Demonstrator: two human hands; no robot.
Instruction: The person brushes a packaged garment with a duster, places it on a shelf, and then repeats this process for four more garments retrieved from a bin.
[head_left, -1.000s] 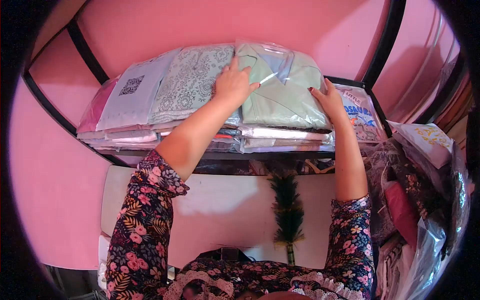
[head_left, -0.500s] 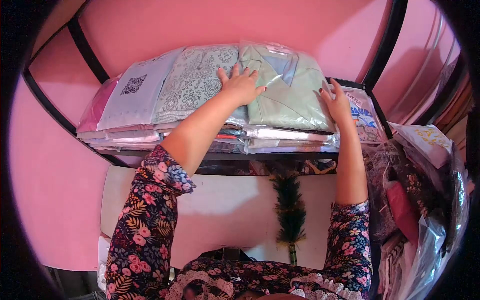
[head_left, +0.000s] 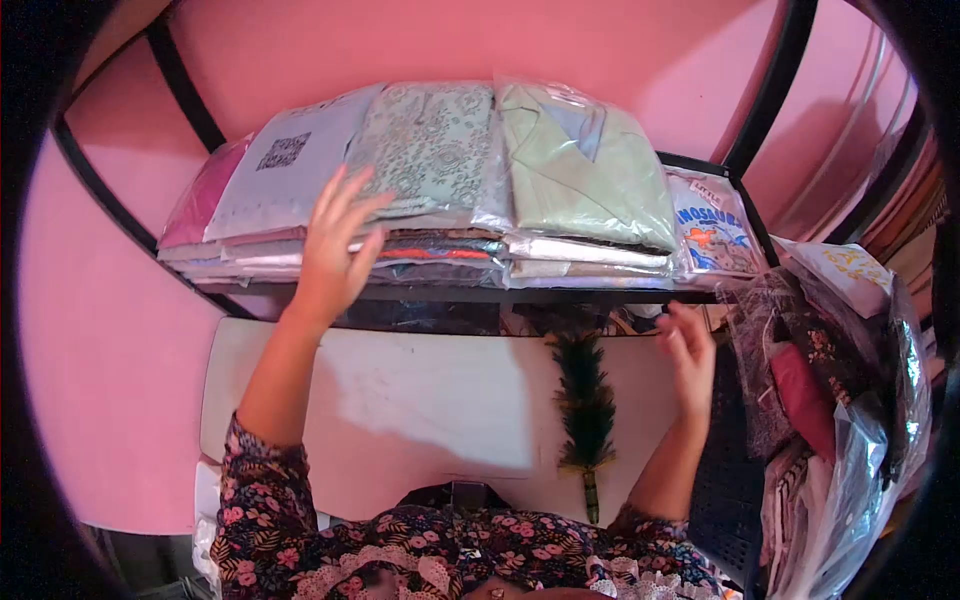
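Observation:
My left hand (head_left: pixel 340 250) is raised with its fingers apart, in front of the stacked garments in clear bags, near the patterned grey garment (head_left: pixel 430 150). Nothing is in it. Lower right, my right hand (head_left: pixel 688 345) hovers below the shelf edge, fingers loosely bent and apart, holding nothing. On the shelf, a sage green collared garment (head_left: pixel 585 180) lies on top at the right of the stacks. Left of the patterned one are a pale grey package with a square code (head_left: pixel 290 165) and a magenta garment (head_left: pixel 205 200). A dinosaur-print package (head_left: pixel 718 235) rests at the shelf's right end.
A black metal shelf frame (head_left: pixel 600 296) runs across, against a pink wall. Below it is a white surface (head_left: pixel 430 400) with a green tinsel branch (head_left: pixel 583 400). Bagged clothes (head_left: pixel 805 400) hang at the right.
Both hands have come off the bagged garments. My left hand moved left and down, my right hand down below the shelf edge. The dinosaur-print package is now more exposed.

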